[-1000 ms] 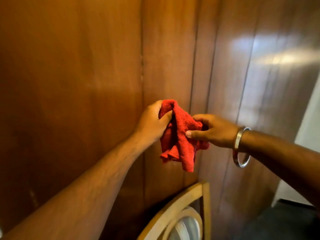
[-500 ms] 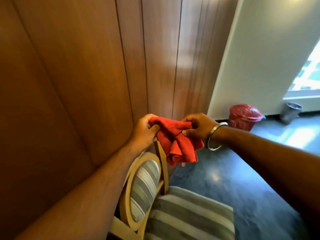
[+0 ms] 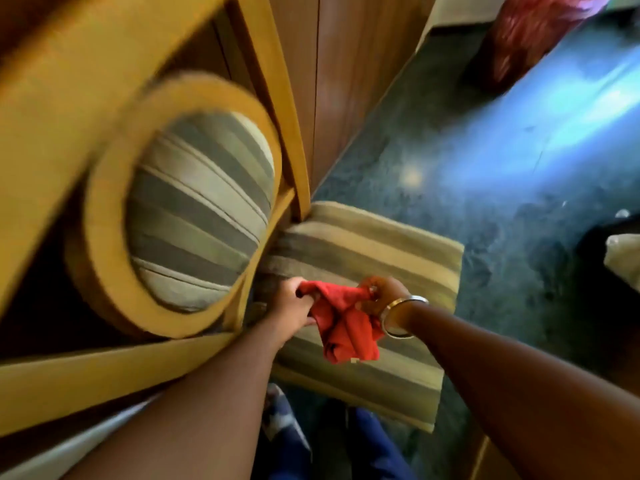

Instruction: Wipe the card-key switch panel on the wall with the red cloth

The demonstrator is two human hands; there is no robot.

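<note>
View: has dropped from the wall to the striped chair point(image 3: 363, 244); no switch panel visible.
Hands: left hand point(image 3: 292, 301) and right hand point(image 3: 381, 294) both clamped on red cloth point(image 3: 346, 323); wiping not underway.

Red cloth point(image 3: 346, 327) (striped chair point(image 3: 363, 251)).

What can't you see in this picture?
- Card-key switch panel: not in the head view at all; the camera looks down at the striped chair.
- Red thing at the top: cut off by the edge and blurred.
- Middle of the red cloth: bunched up, and both hands, left hand and right hand, cover its ends.
- Pale object: cut off by the right edge.
</note>
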